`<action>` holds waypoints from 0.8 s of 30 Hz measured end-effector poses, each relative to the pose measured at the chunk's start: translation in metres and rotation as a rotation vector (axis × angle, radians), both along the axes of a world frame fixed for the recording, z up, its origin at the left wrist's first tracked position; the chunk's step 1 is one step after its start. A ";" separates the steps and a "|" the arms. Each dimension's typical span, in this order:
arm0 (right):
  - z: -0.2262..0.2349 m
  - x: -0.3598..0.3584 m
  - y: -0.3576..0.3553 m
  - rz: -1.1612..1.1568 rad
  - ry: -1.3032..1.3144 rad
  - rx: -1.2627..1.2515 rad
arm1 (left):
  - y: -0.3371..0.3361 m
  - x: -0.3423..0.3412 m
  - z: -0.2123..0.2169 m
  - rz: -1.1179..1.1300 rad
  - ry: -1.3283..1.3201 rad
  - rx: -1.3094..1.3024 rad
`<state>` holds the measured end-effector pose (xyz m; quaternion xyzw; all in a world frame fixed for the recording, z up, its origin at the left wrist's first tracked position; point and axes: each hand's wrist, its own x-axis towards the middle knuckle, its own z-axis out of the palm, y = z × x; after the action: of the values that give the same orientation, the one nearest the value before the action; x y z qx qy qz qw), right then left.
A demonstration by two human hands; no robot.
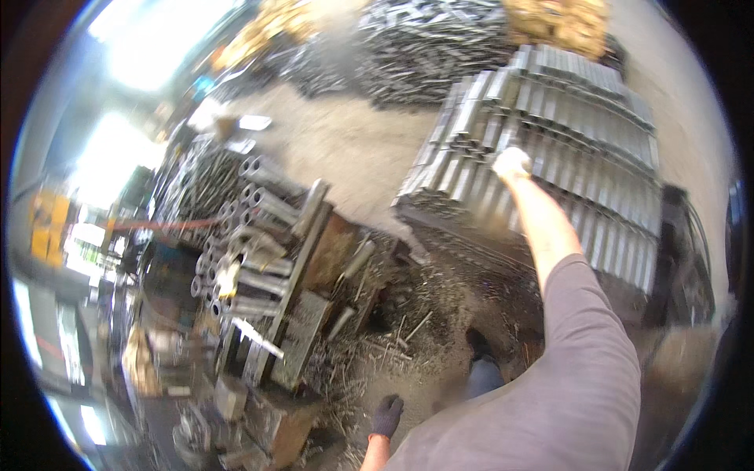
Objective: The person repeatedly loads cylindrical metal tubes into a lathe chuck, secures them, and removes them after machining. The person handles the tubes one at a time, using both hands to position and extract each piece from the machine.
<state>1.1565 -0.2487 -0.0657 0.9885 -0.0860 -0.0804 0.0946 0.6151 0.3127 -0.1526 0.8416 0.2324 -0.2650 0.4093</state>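
Observation:
My right hand (512,162), in a white glove, reaches out on a long bare forearm to a large stack of shiny metal profiles (585,161). It rests at the upper left part of the stack. The glove looks rounded and closed, but blur hides its fingers and anything in them. Low in the picture my left hand (387,416) hangs in a dark glove with an orange cuff. Its fingers are curled, and nothing shows in them. The left hand is apart from the metal pieces around it.
On the left, cut metal tubes (263,204) lie piled on a rusty bench (326,251). A pale tool-like piece (258,337) lies at its edge. Scraps (416,330) litter the floor near my foot (479,345). Dark metal pieces (432,47) are heaped at the back.

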 end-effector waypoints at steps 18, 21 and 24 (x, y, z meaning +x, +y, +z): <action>-0.097 -0.074 -0.086 -0.268 -0.491 1.221 | -0.001 -0.099 -0.005 0.149 0.344 0.083; -0.109 -0.205 0.005 -0.481 -0.123 1.620 | 0.002 -0.099 0.010 0.175 0.299 -0.016; -0.117 -0.320 0.141 -0.515 0.355 1.826 | 0.002 -0.085 0.034 0.252 0.050 0.050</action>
<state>0.8364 -0.1076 -0.1832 0.6053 -0.1888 -0.2830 -0.7197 0.5296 0.3151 -0.1183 0.8089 0.3528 -0.2265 0.4122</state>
